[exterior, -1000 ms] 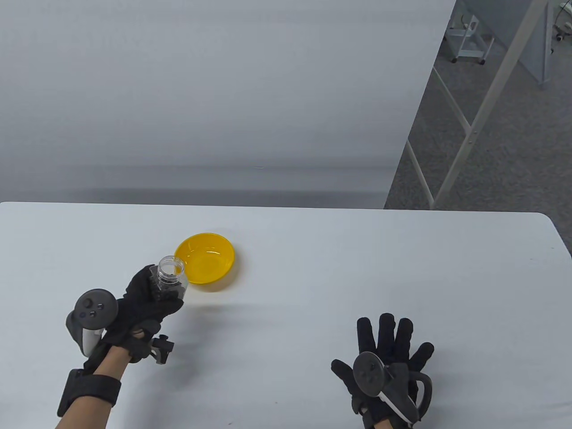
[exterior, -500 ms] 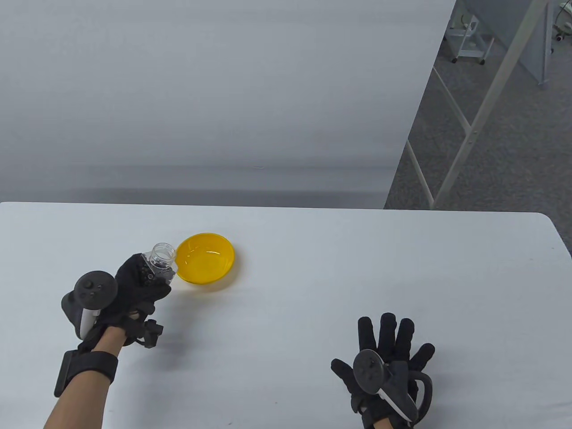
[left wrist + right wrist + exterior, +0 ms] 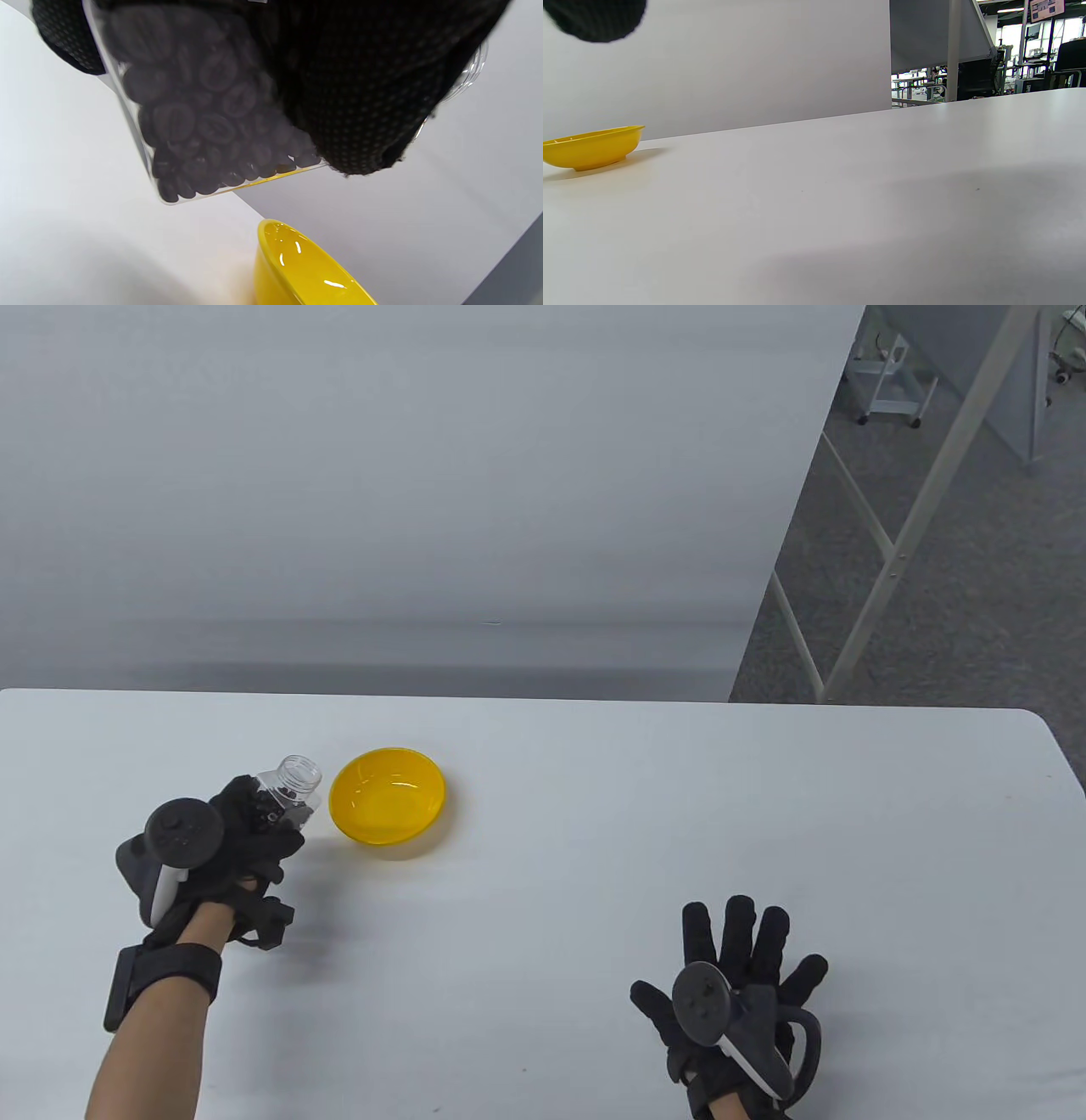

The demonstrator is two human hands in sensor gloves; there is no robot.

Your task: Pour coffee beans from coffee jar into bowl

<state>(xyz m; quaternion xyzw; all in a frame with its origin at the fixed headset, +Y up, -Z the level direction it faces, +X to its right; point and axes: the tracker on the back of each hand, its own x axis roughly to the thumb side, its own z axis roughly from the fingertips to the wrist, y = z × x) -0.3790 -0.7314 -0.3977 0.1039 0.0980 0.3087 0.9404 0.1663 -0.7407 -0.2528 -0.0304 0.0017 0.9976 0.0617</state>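
Left hand [image 3: 254, 836] wrapped around clear coffee jar [image 3: 293, 789], lifted off white table [image 3: 594, 831], open mouth tipped toward far right, just left of yellow bowl [image 3: 388, 795]. Dark coffee beans [image 3: 199, 123] heaped in jar's lower end, above bowl rim in left wrist view. Right hand [image 3: 730, 993] at near right, fingers spread, holding nothing, palm toward table, well apart from bowl.

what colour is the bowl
The bowl is bright glossy yellow, seen best in the table view.
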